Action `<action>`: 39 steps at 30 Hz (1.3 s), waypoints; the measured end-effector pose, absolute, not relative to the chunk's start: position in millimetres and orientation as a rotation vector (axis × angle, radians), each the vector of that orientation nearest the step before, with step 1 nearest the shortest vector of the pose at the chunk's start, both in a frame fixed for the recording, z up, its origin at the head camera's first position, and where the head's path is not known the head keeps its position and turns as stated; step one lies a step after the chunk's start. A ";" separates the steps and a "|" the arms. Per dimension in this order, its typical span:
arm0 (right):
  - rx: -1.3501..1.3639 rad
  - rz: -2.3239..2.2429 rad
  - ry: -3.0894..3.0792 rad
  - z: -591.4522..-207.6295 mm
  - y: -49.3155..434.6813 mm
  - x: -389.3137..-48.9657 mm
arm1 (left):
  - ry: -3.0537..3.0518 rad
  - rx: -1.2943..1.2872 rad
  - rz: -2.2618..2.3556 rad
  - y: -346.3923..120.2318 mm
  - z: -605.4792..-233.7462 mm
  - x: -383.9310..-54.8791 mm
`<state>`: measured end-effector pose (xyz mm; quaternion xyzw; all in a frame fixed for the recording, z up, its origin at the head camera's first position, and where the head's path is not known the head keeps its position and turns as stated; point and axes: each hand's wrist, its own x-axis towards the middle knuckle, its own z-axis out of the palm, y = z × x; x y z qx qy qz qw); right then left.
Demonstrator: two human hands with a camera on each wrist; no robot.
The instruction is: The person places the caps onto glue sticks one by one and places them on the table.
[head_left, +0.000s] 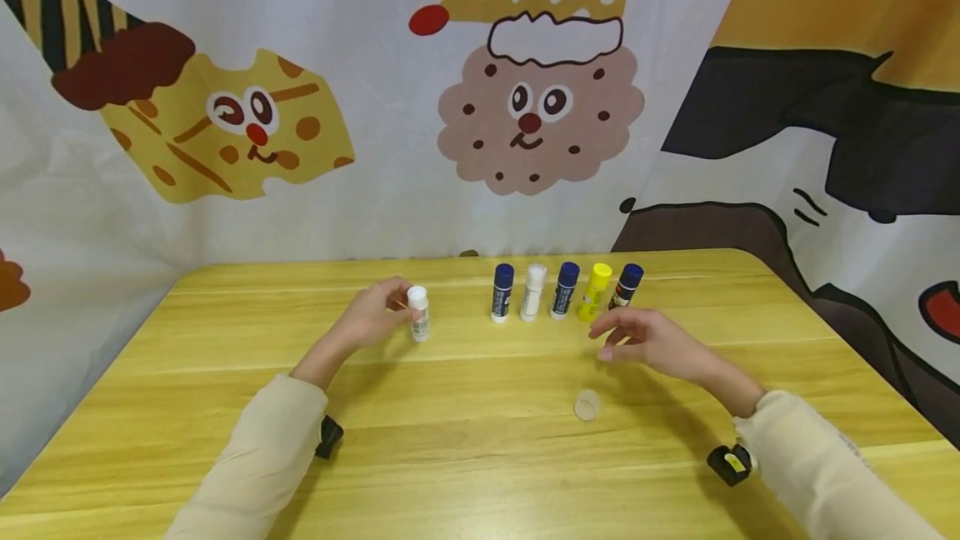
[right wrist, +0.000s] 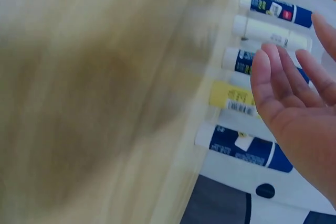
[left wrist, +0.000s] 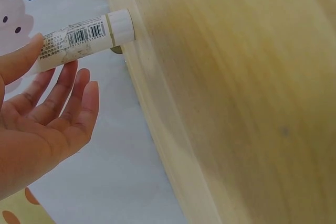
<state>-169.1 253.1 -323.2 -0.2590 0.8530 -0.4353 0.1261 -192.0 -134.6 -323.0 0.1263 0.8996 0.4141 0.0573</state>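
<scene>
My left hand [head_left: 375, 312] pinches a white glue stick [head_left: 419, 315] between thumb and fingertips, upright at the left of the table. The left wrist view shows the barcode label on this glue stick [left wrist: 79, 38] and its white base at the wood. My right hand [head_left: 652, 342] hovers with loosely bent fingers and holds nothing, in front of a row of upright glue sticks. That row has a navy glue stick [head_left: 502, 293], a white one [head_left: 533, 293], another navy one [head_left: 565, 291], a yellow glue stick [head_left: 596, 292] and a navy one [head_left: 627, 285] at the right end.
On the wooden table [head_left: 465, 457] a small pale translucent disc [head_left: 587, 405] lies in front of the right hand. Behind the table's back edge hangs a curtain [head_left: 390, 190] with cartoon prints. Both wrists wear small black cameras.
</scene>
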 end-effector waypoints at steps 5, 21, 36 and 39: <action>-0.858 -1.298 2.316 -329.8 248.5 -165.9 | 2.727 0.387 1.254 -135.0 -322.2 -192.0; -0.933 -1.268 2.086 -342.5 244.2 -153.5 | 2.732 0.380 1.234 -134.7 -322.8 -193.2; -0.953 -1.311 1.989 -349.1 244.8 -149.8 | 2.723 0.372 1.221 -134.2 -322.4 -192.2; -0.964 -1.297 2.001 -350.6 245.3 -149.9 | 2.726 0.372 1.217 -133.5 -321.0 -190.8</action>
